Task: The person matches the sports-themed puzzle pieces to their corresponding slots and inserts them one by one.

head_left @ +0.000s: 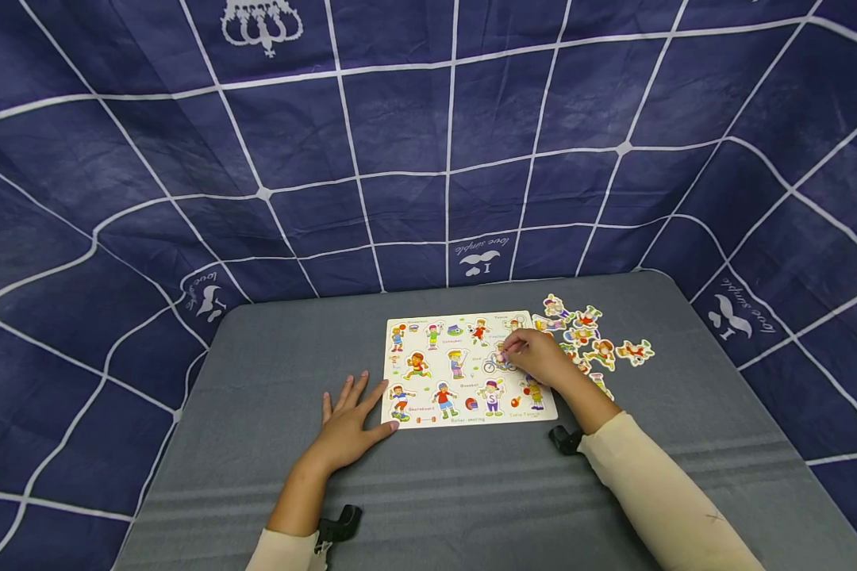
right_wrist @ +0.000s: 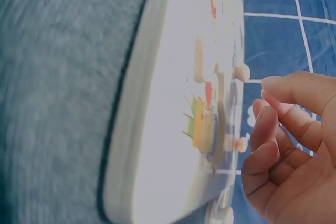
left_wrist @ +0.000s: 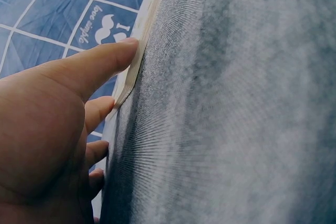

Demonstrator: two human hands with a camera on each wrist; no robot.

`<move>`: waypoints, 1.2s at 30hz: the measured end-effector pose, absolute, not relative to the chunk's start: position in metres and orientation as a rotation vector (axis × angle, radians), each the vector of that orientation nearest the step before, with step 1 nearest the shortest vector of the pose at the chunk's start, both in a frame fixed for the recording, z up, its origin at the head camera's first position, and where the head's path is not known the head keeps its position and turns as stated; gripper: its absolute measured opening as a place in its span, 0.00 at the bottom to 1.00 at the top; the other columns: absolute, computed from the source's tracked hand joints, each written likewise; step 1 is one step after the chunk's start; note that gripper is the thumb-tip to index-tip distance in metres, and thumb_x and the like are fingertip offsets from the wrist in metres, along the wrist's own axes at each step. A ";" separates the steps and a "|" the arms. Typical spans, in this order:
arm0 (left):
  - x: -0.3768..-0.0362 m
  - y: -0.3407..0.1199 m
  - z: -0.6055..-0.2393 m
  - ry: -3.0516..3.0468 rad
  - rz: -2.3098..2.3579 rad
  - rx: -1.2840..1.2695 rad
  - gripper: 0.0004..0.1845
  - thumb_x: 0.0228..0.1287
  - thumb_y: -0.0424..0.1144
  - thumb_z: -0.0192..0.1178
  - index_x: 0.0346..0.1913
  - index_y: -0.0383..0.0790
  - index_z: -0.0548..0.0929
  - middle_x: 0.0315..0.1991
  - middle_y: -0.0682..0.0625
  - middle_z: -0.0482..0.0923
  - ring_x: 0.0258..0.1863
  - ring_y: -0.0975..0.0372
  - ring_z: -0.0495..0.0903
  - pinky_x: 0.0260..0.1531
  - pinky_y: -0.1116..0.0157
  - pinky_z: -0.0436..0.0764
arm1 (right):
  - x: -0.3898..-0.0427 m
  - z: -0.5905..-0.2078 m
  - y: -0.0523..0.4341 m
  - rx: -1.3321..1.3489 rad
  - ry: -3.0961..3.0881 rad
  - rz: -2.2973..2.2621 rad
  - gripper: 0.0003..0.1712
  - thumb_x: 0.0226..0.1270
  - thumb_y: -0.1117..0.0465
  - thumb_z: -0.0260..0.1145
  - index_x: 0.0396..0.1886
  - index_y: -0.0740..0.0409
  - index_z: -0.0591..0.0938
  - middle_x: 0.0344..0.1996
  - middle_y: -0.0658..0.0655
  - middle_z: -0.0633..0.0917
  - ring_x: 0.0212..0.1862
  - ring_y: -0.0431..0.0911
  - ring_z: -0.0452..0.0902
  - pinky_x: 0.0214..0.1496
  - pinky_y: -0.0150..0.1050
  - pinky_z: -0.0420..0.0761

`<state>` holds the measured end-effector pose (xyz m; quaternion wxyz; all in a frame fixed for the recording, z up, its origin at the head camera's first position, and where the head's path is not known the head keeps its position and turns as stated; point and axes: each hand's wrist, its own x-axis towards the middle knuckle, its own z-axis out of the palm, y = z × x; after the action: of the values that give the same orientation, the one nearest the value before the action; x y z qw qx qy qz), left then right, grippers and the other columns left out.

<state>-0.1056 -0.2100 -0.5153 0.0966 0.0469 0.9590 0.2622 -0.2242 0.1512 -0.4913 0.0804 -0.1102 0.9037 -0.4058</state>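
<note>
A pale puzzle board (head_left: 428, 319) printed with sports figures lies flat on the grey cloth. The left hand (head_left: 348, 432) is spread on the cloth at its left side, thumb and index fingertips touching the board's edge; the left wrist view shows that thumb (left_wrist: 107, 59) against the side. Over the board's right half, the right hand (head_left: 543, 357) hovers, its bent fingertips by the bicycle rider piece (head_left: 498, 362). In the right wrist view the right hand's fingers (right_wrist: 262, 127) stand loosely curled, apart from a small round knob (right_wrist: 242, 72), with nothing visible between them.
Several loose figure pieces (head_left: 603, 354) lie in a heap right of the board, one piece (head_left: 635, 352) a little farther out. Grey cloth (head_left: 471, 492) covers the table. Blue checked curtains (head_left: 414, 127) stand behind and at the sides. A black wrist device (head_left: 339, 523) sits by the left sleeve.
</note>
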 end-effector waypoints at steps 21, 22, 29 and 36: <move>-0.106 -0.210 -0.514 2.841 0.767 0.144 0.44 0.64 0.66 0.62 0.79 0.58 0.62 0.83 0.43 0.45 0.83 0.43 0.37 0.73 0.31 0.29 | -0.217 -0.485 0.176 -0.288 2.814 -1.180 0.08 0.65 0.63 0.67 0.42 0.59 0.86 0.34 0.55 0.86 0.35 0.43 0.77 0.40 0.35 0.75; -0.106 -0.210 -0.514 2.843 0.766 0.144 0.44 0.63 0.66 0.63 0.79 0.57 0.62 0.83 0.43 0.45 0.83 0.43 0.37 0.73 0.31 0.29 | -0.217 -0.486 0.177 -0.285 2.820 -1.183 0.08 0.65 0.63 0.67 0.42 0.59 0.86 0.33 0.55 0.86 0.34 0.43 0.77 0.39 0.35 0.75; -0.105 -0.210 -0.514 2.848 0.771 0.146 0.44 0.63 0.65 0.63 0.79 0.57 0.62 0.83 0.43 0.46 0.83 0.42 0.38 0.73 0.30 0.29 | -0.215 -0.488 0.188 -0.257 2.826 -1.206 0.07 0.67 0.62 0.68 0.41 0.60 0.86 0.33 0.56 0.84 0.32 0.42 0.75 0.35 0.32 0.75; -0.105 -0.210 -0.515 2.846 0.778 0.147 0.43 0.63 0.64 0.64 0.79 0.57 0.63 0.83 0.42 0.46 0.83 0.42 0.38 0.73 0.30 0.29 | -0.214 -0.486 0.198 -0.238 2.866 -1.165 0.08 0.67 0.61 0.68 0.42 0.60 0.86 0.34 0.56 0.86 0.34 0.43 0.77 0.38 0.35 0.75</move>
<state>-0.1049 -0.2099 -0.5146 0.0937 0.0495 0.9592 0.2622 -0.2136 0.1980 -0.4855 0.0194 -0.0766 0.9235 -0.3755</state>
